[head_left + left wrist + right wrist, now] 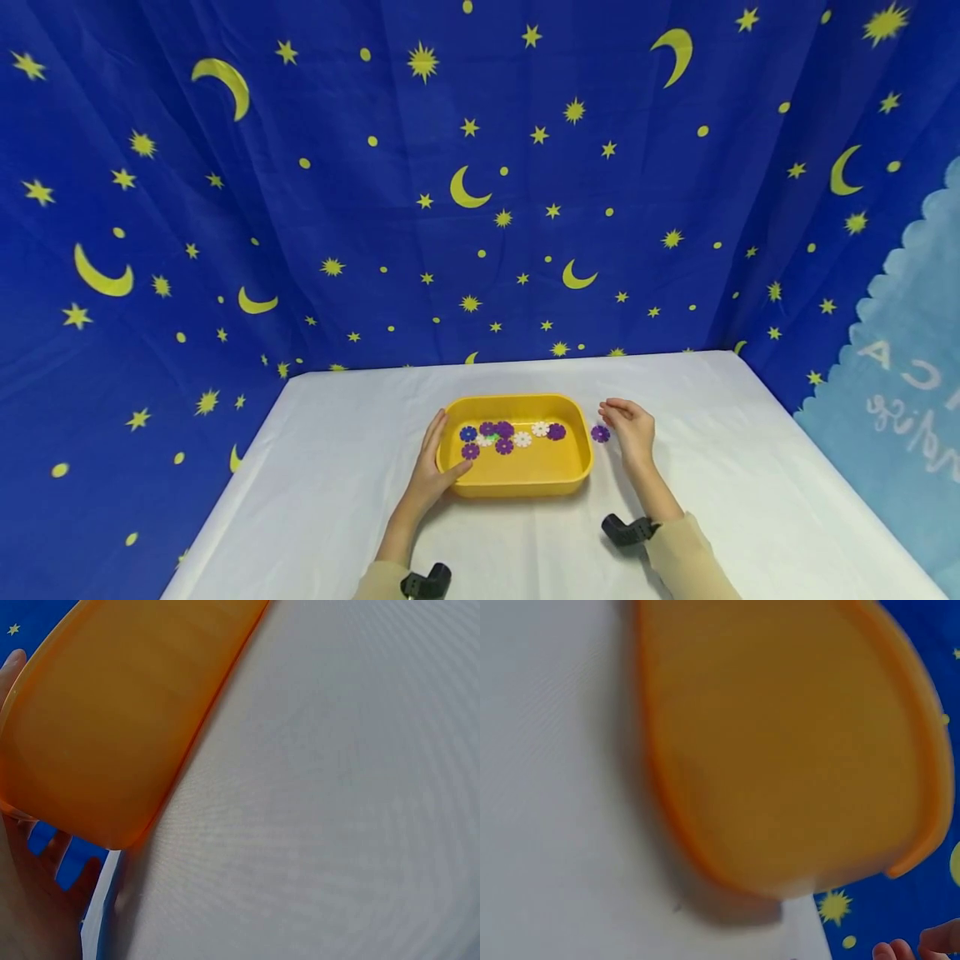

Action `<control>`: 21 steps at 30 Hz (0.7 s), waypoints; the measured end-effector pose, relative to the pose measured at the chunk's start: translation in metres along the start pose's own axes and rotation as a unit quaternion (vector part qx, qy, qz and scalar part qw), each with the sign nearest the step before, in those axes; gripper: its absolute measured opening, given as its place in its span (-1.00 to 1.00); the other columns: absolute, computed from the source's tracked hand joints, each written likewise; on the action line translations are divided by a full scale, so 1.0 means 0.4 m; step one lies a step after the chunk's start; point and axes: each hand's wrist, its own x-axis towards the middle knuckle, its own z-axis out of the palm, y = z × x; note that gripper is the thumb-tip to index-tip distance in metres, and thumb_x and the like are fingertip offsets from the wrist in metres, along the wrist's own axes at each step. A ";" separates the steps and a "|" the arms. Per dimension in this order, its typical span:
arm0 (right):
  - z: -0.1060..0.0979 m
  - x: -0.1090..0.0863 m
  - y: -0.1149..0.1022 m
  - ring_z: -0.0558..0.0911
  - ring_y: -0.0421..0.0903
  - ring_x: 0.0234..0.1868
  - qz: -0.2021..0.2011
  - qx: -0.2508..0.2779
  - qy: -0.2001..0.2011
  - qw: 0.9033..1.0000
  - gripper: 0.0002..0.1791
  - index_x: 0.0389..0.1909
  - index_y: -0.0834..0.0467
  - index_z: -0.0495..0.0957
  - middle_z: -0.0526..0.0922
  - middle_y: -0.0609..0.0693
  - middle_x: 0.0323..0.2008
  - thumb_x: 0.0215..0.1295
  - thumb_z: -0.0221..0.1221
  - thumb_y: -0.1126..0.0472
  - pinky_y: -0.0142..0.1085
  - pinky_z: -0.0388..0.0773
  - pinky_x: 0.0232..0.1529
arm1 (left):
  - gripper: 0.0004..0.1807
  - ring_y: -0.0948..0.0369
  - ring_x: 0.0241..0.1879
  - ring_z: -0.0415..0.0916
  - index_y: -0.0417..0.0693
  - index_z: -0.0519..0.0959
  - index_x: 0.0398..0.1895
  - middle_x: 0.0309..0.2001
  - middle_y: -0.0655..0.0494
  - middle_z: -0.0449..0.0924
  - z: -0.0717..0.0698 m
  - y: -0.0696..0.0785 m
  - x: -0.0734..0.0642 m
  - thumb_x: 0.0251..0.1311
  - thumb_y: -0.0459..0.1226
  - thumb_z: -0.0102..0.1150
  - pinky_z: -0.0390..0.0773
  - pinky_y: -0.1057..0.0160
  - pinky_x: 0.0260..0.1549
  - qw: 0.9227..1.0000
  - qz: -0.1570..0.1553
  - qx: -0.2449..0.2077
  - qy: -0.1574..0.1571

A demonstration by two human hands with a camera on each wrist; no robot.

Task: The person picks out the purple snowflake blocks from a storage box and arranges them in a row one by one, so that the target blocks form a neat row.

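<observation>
A yellow plastic tray [525, 489] stands on the table, with several purple, white and blue flower-shaped pieces and a bit of green inside. My left hand [431, 473] grips its left end, thumb over the near rim and fingers along the outer wall. The left wrist view shows the tray's side wall [127, 727] close up, the hand partly behind it. Just right of the tray is a single purple flower piece [601, 433]. Beside it my right hand [632, 429] hovers, fingers loosely bent, with nothing visible between them; its fingertips [939, 941] show in the right wrist view.
A white cloth covers the table [330, 492]. A blue curtain [375, 208] with yellow moons and stars hangs behind and at the sides. Light blue fabric with lettering [907, 400] hangs at the right. Each wrist wears a black camera [628, 530].
</observation>
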 end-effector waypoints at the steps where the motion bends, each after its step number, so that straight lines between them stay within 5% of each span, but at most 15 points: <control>1: 0.003 0.000 -0.007 0.65 -0.40 -0.46 -0.003 0.005 -0.002 1.000 -0.66 -0.02 0.57 0.45 0.68 -0.26 -0.50 0.25 0.13 0.40 -0.54 0.66 -0.30 | -0.01 -0.18 0.50 -0.20 -0.21 0.04 0.47 0.53 -0.13 -0.16 0.000 0.000 0.001 -0.04 -0.31 0.37 -0.14 -0.29 0.41 1.000 0.001 -0.003 0.000; 5: 0.017 -0.004 -0.031 0.66 -0.38 -0.45 -0.006 0.023 -0.007 1.000 -0.65 -0.02 0.57 0.44 0.70 -0.20 -0.48 0.24 0.15 0.41 -0.52 0.66 -0.29 | 0.00 -0.14 0.50 -0.17 -0.16 0.05 0.47 0.53 -0.09 -0.14 0.000 0.000 0.000 -0.03 -0.26 0.38 -0.11 -0.27 0.42 1.000 0.008 0.004 0.003; 14: 0.064 -0.021 -0.076 0.64 -0.43 -0.40 -0.004 -0.004 -0.027 1.000 -0.66 0.00 0.50 0.47 0.68 0.28 -0.12 0.24 0.15 0.42 -0.58 0.63 -0.26 | 0.03 -0.13 0.50 -0.14 -0.09 0.04 0.48 0.53 -0.05 -0.13 0.001 -0.002 -0.003 -0.03 -0.11 0.39 -0.09 -0.28 0.41 1.000 0.026 -0.004 0.007; 21: 0.104 -0.031 -0.093 0.63 -0.41 -0.38 0.009 -0.035 -0.044 0.998 -0.70 -0.04 0.42 0.53 0.67 0.29 -0.08 0.21 0.19 0.39 -0.58 0.63 -0.24 | 0.02 -0.14 0.50 -0.15 -0.12 0.05 0.48 0.52 -0.12 -0.13 -0.001 -0.001 -0.004 -0.04 -0.15 0.40 -0.10 -0.26 0.41 1.000 0.029 -0.002 0.005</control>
